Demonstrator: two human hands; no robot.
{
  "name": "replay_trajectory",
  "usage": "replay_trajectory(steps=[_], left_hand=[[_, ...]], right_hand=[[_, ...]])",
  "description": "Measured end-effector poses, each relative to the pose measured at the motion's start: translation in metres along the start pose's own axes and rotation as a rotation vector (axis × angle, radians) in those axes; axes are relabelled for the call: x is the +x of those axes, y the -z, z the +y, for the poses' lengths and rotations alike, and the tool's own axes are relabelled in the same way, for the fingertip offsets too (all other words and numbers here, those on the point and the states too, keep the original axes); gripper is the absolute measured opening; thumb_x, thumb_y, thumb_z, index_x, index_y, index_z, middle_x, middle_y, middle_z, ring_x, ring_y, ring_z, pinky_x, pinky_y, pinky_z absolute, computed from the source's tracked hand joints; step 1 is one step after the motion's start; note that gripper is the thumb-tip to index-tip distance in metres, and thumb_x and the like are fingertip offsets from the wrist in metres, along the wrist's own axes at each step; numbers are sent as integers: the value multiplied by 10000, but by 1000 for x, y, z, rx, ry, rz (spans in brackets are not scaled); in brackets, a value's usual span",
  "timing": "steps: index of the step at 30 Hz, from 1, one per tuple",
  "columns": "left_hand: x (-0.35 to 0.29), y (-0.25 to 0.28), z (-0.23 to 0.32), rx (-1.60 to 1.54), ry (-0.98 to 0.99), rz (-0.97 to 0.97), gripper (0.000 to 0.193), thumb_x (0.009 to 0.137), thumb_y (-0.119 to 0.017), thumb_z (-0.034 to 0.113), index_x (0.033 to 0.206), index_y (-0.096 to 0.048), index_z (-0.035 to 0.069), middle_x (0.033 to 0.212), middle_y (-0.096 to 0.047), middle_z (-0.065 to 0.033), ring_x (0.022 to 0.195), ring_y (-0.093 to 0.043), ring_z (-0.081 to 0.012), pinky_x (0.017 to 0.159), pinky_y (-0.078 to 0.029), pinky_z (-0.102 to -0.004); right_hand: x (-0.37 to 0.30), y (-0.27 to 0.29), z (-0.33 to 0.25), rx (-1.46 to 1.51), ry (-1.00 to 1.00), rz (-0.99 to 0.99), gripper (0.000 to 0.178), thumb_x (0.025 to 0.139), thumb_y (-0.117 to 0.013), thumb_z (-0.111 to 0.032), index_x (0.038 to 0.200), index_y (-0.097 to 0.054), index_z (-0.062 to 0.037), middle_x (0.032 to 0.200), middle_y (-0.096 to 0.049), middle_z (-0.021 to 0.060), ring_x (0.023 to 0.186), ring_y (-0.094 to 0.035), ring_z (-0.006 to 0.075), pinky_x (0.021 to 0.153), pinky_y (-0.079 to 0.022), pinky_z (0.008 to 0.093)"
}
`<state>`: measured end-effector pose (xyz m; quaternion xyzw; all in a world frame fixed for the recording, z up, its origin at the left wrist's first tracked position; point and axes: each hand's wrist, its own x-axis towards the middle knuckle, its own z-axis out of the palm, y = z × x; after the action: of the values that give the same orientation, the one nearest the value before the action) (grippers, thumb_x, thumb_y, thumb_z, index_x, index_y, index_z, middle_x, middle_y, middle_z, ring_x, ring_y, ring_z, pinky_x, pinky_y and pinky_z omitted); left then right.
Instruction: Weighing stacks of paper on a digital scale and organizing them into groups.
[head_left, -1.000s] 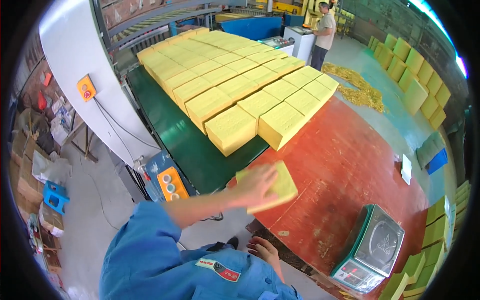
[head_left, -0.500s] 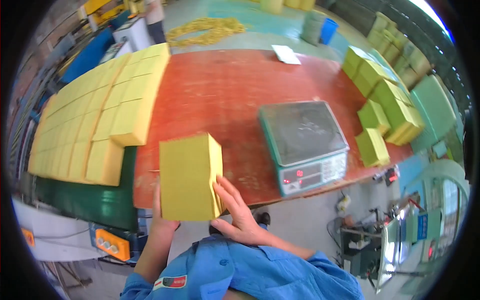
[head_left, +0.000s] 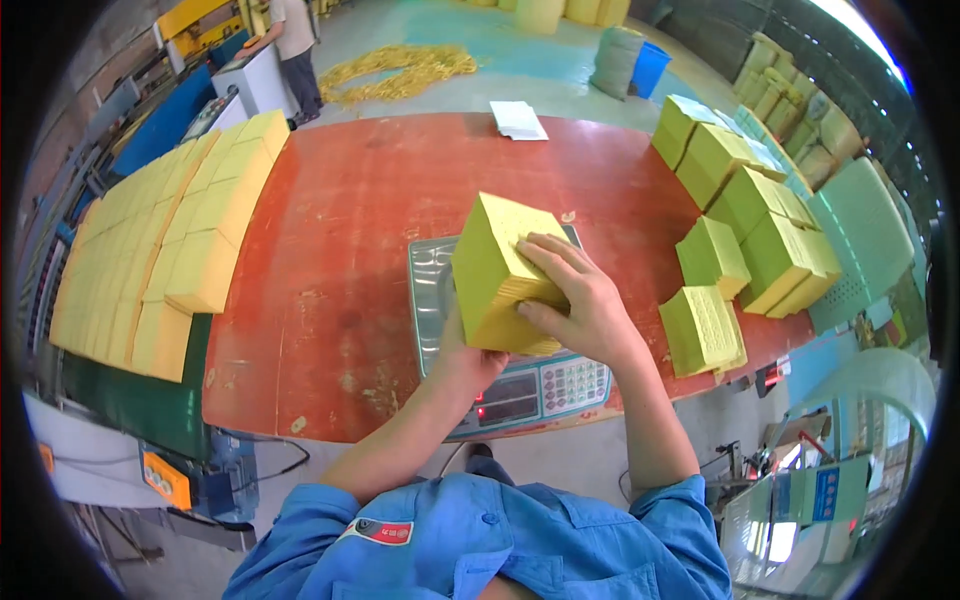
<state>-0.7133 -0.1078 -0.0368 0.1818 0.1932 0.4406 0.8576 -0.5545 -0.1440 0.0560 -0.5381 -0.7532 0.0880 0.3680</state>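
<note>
Above the silver-and-teal scale [head_left: 433, 268] near the table's front edge, a yellow block [head_left: 500, 275] is held at a tilt between two hands. The left hand [head_left: 472, 352] grips its lower left side, with most of the fingers hidden behind it. The right hand [head_left: 572, 302] lies across its right side, fingers stretched over the upper face and thumb pressed lower down, slightly apart from them. Whether the block's bottom touches the scale plate cannot be told. Red lights glow on the scale's front panel, beside a keypad [head_left: 574, 386].

Around this, the red table [head_left: 320, 290] carries more yellow blocks [head_left: 745, 205] along its right side and a white stack of paper [head_left: 518, 121] at the far edge. To the left, rows of yellow blocks [head_left: 150, 255] stand close together on a green surface [head_left: 140, 392]. Beyond the table, a co-worker [head_left: 294, 45] stands near yellow scraps [head_left: 400, 72] spread on the floor.
</note>
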Motion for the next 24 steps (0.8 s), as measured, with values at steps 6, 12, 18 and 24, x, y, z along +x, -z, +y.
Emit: replay_trajectory(steps=[6,12,18,24], left_hand=[[-70,30,-1,-166,267,38,658,1037,-276,533,1399,-438,8,1316,-568,-220,1190,-584,-353,1018,-489,-464],[-122,132,94,292,147,290,599,1033,-356,484,1262,-562,-29,1250,-621,-220,1128,-627,-319,960,-508,-435],[-186,221,206,307,-357,767,366,961,-537,335,1146,-621,31,1145,-666,-161,1041,-659,-278,912,-535,-426],[-172,265,336,777,-779,1123,407,919,-612,354,1162,-639,28,1044,-643,-84,916,-587,-151,812,-487,-299]], right_hand=[[6,-10,6,-85,241,-251,617,734,-768,-203,1310,-578,-91,1359,-537,169,1322,-447,377,1065,-396,501],[-41,-6,65,236,-204,314,533,919,-599,-219,1385,-498,19,1457,-478,168,1393,-393,272,1150,-289,419],[-126,-38,183,1137,-781,144,569,1020,-468,-469,1366,-531,-22,1344,-573,91,1211,-537,234,1046,-394,376],[-147,-56,167,1116,-968,313,570,1002,-497,-487,1343,-551,-33,1303,-596,77,1171,-563,224,1011,-430,387]])
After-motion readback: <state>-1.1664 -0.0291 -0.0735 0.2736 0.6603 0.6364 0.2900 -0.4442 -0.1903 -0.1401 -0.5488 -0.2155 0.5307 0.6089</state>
